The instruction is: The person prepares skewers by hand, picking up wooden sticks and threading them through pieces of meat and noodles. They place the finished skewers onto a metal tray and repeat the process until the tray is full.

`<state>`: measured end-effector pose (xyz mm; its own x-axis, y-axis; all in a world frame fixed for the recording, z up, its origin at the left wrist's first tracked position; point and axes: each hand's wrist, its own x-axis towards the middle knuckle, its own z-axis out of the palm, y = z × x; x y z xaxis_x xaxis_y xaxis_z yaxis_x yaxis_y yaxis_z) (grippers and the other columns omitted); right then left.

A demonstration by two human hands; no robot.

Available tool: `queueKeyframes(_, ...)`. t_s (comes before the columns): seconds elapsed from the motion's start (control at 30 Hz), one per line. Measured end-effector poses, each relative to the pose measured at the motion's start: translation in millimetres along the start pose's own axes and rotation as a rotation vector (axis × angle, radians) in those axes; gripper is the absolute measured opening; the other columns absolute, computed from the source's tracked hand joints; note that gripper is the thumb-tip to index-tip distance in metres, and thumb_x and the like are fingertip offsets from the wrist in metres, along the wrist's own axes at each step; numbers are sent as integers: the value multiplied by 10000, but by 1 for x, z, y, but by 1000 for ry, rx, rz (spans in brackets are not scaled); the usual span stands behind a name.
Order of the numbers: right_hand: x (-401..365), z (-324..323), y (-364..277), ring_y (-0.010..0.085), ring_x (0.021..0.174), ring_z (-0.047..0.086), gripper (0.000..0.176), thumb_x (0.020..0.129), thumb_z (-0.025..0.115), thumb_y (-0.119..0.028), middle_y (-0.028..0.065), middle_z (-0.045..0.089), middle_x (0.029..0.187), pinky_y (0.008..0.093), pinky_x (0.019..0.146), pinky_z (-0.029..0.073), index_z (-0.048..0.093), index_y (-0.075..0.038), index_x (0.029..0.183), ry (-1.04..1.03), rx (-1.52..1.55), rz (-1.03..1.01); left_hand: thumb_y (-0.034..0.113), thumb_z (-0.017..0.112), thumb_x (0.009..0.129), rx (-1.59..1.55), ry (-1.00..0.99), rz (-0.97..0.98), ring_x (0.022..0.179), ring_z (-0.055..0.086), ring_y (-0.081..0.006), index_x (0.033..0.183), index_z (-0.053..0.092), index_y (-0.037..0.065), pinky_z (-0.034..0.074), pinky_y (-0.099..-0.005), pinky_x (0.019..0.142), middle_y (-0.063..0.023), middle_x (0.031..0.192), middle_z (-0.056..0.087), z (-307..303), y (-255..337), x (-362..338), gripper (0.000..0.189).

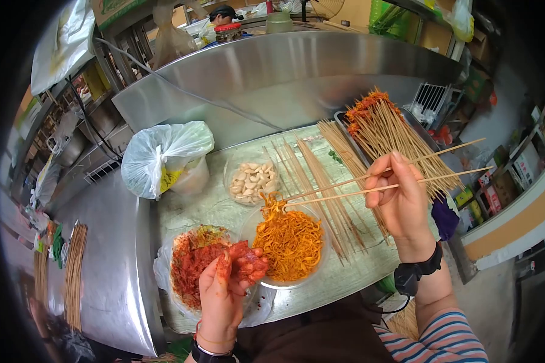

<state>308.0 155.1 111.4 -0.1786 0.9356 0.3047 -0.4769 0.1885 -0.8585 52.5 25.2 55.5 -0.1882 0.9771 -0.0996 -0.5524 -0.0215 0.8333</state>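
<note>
My right hand (pixel 399 199) grips a pair of long wooden chopsticks (pixel 333 196). Their tips pinch a small bundle of orange seasoned shreds (pixel 274 207) above a clear bowl (pixel 326 242). More of these orange shreds (pixel 290 245) fill that bowl. My left hand (pixel 219 296), its thumb smeared red, is closed around a flat red-coated piece of food (pixel 250 264), whose exact kind I cannot tell. Beneath and beside it, a plastic-lined container holds a red spicy mixture (pixel 194 260) with some green leaf. Behind the bowls sits a clear tub of pale, bean-like pieces (pixel 252 181).
Thin bamboo skewers (pixel 318 169) lie across the pale green tabletop. A metal tray (pixel 342 124) at the back right holds a heap of loaded skewers (pixel 387 124). A knotted plastic bag (pixel 163 154) stands back left. Behind rises a steel panel (pixel 284 72); a person (pixel 224 15) is beyond it.
</note>
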Motion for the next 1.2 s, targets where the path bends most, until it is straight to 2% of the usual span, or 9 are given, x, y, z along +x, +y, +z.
queueKeyframes(0.23,-23,16,-1,171,537,599,364,991,327,-235,139,605,734,239,536,506,546,13,841,-24,-56,-79,348,388,970,-51,-106,-41,1037,586,-343,1207,449,-79,506,-428,877,-273,1170,537,9,-7,5,492)
queueKeyframes(0.33,-40,19,4,174,555,604,360,986,349,-239,135,607,749,264,559,503,552,20,841,-72,-277,-240,389,360,970,-14,-98,-20,1053,578,-341,1225,434,-74,496,-421,890,-267,1197,524,5,-14,1,534)
queueKeyframes(0.4,-50,18,9,173,569,606,334,974,389,-235,128,608,752,290,566,497,564,13,835,-220,-425,-372,406,347,969,-33,-74,-55,1062,574,-338,1237,426,-72,491,-413,895,-264,1200,523,4,-16,4,554)
queueKeyframes(0.57,-63,20,13,198,685,645,339,955,423,-222,125,623,784,274,592,498,643,22,870,-565,-568,-378,390,331,980,-187,-57,-67,1068,568,-342,1271,372,-106,489,-419,904,-251,1216,514,8,-16,7,577)
queueKeyframes(0.7,-71,20,22,198,665,637,366,960,418,-241,137,620,788,275,585,496,635,33,851,-528,-457,-249,452,316,965,-117,-30,-104,1048,579,-331,1286,383,-68,492,-400,884,-248,1214,517,4,-17,6,615)
queueKeyframes(0.8,-71,18,31,201,631,628,403,972,392,-267,148,610,784,262,577,499,608,45,836,-408,-333,-111,451,327,963,-78,-36,-85,1043,581,-329,1282,384,-74,507,-396,862,-249,1209,521,3,-18,3,618)
queueKeyframes(0.87,-68,17,39,200,589,614,422,983,356,-295,155,601,765,256,559,502,565,40,832,-240,-82,50,446,339,962,-61,-43,-80,1042,581,-328,1279,386,-78,516,-393,847,-249,1202,525,3,-18,1,614)
queueKeyframes(1.07,-49,5,51,190,554,600,388,989,333,-288,160,603,747,268,539,506,523,19,848,-110,5,112,324,418,968,-105,-61,-45,975,620,-315,1208,445,-85,543,-376,807,-231,1114,577,2,-16,0,475)
queueKeyframes(1.2,-46,2,54,184,544,597,375,989,337,-275,156,604,742,264,531,507,527,18,850,-89,37,138,124,517,923,-80,4,-79,931,640,-276,1182,492,-49,555,-341,771,-191,1074,605,10,-12,-3,313)
